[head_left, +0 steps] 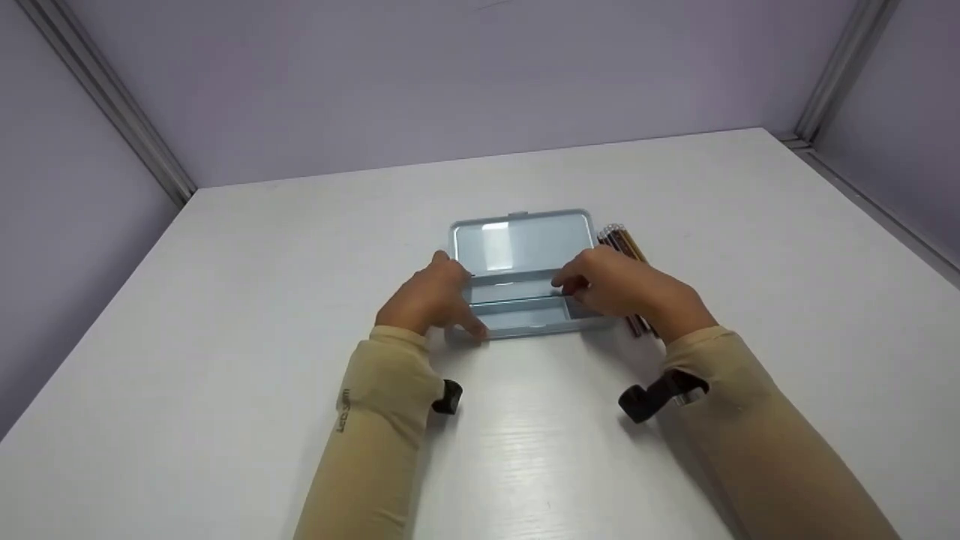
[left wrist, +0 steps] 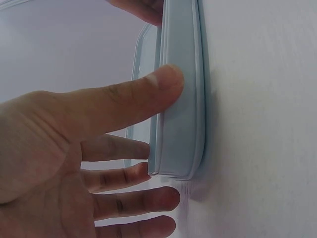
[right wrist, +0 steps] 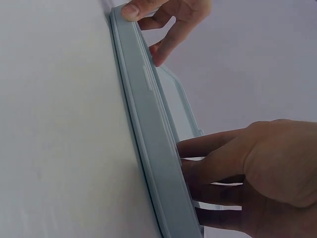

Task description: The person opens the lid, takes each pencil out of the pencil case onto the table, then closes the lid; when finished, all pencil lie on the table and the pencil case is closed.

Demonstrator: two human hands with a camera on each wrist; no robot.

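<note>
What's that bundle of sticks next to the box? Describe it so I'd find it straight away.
Start at the white table and go to the pale blue case lying open at its middle, between the two hands. Just off the case's right side, partly hidden behind the right hand, lies a bundle of pencils. They are thin, dark and gold-toned, unlike the flat blue case.

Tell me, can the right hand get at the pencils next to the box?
Probably yes. The pencils lie in the open on the table, right beside the open box. The right hand already sits partly over them, with nothing between.
</note>
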